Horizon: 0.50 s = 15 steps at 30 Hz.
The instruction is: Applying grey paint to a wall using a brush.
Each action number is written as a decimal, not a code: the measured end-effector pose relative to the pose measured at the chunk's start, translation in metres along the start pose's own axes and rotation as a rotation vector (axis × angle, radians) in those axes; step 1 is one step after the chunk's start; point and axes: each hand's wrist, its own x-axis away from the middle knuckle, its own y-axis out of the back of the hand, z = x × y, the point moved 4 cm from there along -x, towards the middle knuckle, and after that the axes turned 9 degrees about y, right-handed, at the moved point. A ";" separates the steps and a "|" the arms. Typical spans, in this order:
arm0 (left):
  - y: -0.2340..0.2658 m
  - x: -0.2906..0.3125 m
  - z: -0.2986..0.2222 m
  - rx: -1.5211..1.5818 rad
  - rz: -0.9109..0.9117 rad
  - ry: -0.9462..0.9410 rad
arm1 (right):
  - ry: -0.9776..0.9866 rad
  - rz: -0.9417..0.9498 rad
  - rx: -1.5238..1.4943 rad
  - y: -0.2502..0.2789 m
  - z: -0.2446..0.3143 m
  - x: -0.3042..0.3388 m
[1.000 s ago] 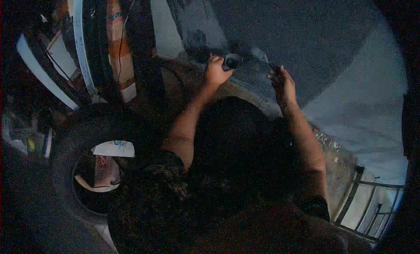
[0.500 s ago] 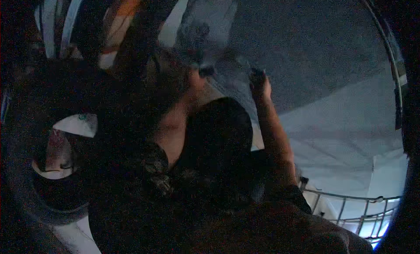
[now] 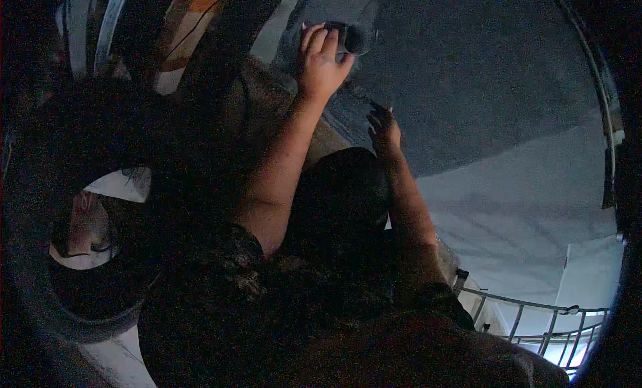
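In the dim light, my left hand (image 3: pixel 322 70) reaches far forward with its fingers bent over a dark object with a rounded end (image 3: pixel 358 39). Its exact kind is too dark to make out. Below it and to the right, my right hand (image 3: pixel 385 128) hangs low over the dark grey surface (image 3: pixel 481 80). Its fingers point forward and left and look apart, with nothing clearly held. A small dark shape lies by its fingertips. My dark-clothed knee (image 3: pixel 348 194) shows between the two forearms.
At the left stands a large black ring-shaped thing (image 3: pixel 100 331), its opening showing pale and reddish shapes. Orange and pale upright strips (image 3: pixel 190 30) are behind it. A pale sheet-like area (image 3: pixel 508 194) spreads at right, with a metal wire rack (image 3: pixel 518 321) at the lower right.
My left hand has moved forward and up onto the dark object. My right hand has shifted slightly left and down, its fingers now reaching left.
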 end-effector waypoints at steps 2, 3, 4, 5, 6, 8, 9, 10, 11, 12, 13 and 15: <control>0.008 -0.006 -0.016 -0.021 -0.041 -0.046 | 0.011 -0.011 -0.010 0.012 -0.016 -0.001; 0.013 -0.004 -0.017 -0.019 -0.036 -0.047 | 0.010 -0.016 -0.013 0.012 -0.022 0.004; 0.017 -0.003 -0.019 -0.023 -0.041 -0.053 | -0.017 0.016 -0.009 0.011 -0.029 0.008; 0.020 0.000 -0.021 -0.026 -0.045 -0.059 | -0.044 0.046 -0.005 0.011 -0.036 0.012; 0.022 0.000 -0.018 -0.033 -0.041 -0.059 | -0.051 0.050 -0.008 0.006 -0.043 0.011; 0.027 0.002 -0.012 -0.053 -0.075 -0.078 | -0.106 -0.037 -0.010 -0.004 -0.059 0.007; 0.025 0.001 -0.017 -0.039 -0.075 -0.075 | -0.097 -0.049 -0.007 0.000 -0.055 0.004; 0.022 0.000 -0.021 -0.027 -0.065 -0.067 | -0.108 -0.074 -0.012 0.004 -0.053 0.002; 0.018 -0.001 -0.025 -0.015 -0.055 -0.059 | -0.120 -0.098 -0.017 0.009 -0.051 0.000; 0.016 0.001 -0.019 -0.017 -0.050 -0.060 | -0.124 -0.098 -0.020 0.009 -0.055 0.002; 0.019 0.006 0.001 -0.062 -0.032 -0.018 | -0.122 -0.002 0.035 -0.004 -0.064 0.006; 0.017 0.015 0.023 -0.101 -0.023 0.030 | -0.113 0.093 0.097 0.000 -0.075 -0.002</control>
